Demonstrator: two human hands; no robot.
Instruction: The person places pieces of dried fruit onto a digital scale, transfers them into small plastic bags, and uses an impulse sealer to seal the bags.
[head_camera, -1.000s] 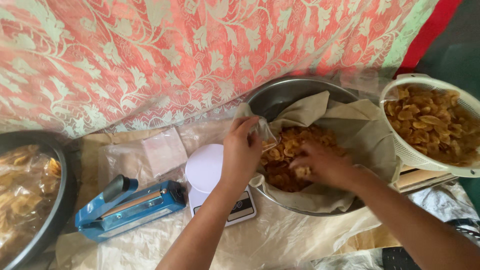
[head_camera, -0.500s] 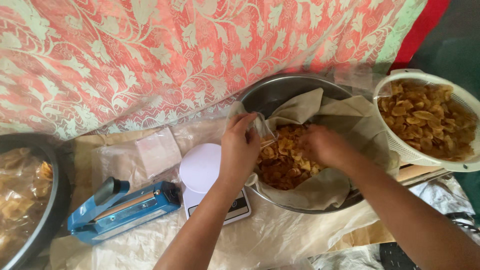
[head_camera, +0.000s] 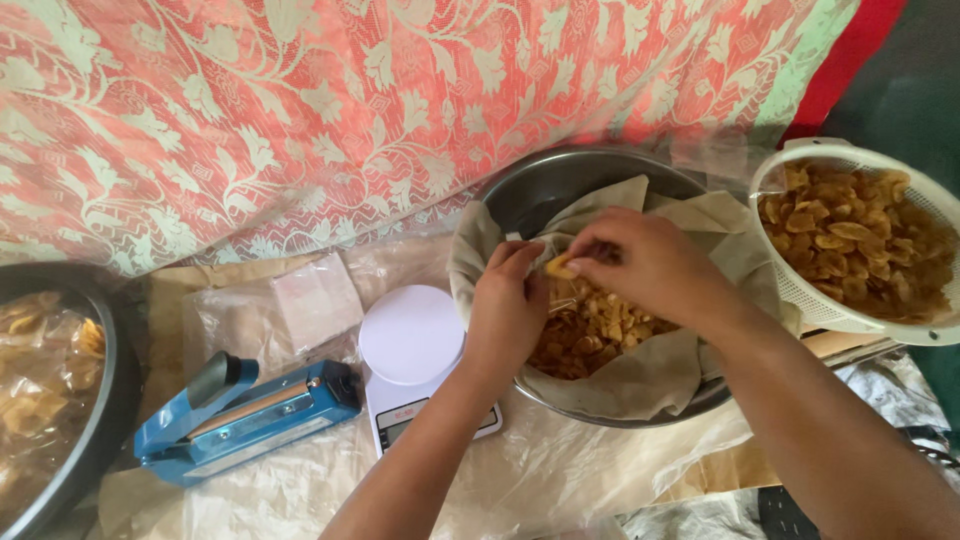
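At the far left a dark pan (head_camera: 60, 400) holds bagged chips; next come a blue bag sealer (head_camera: 245, 410) and a white kitchen scale (head_camera: 412, 340) on crinkled plastic sheeting. The left hand (head_camera: 505, 310) grips a thin clear bag (head_camera: 560, 290) at the edge of the paper-lined steel bowl (head_camera: 560, 180). The right hand (head_camera: 650, 265) pinches one golden, curled chip (head_camera: 557, 266) in narrowed fingers above the bowl's heap of fried chips (head_camera: 600, 330). A white colander (head_camera: 860, 160) of chips stands rightmost.

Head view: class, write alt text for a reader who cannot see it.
Right hand pinches a fried chip over a paper-lined steel bowl of chips, while the left hand holds a clear bag. A white scale and blue sealer lie alongside.
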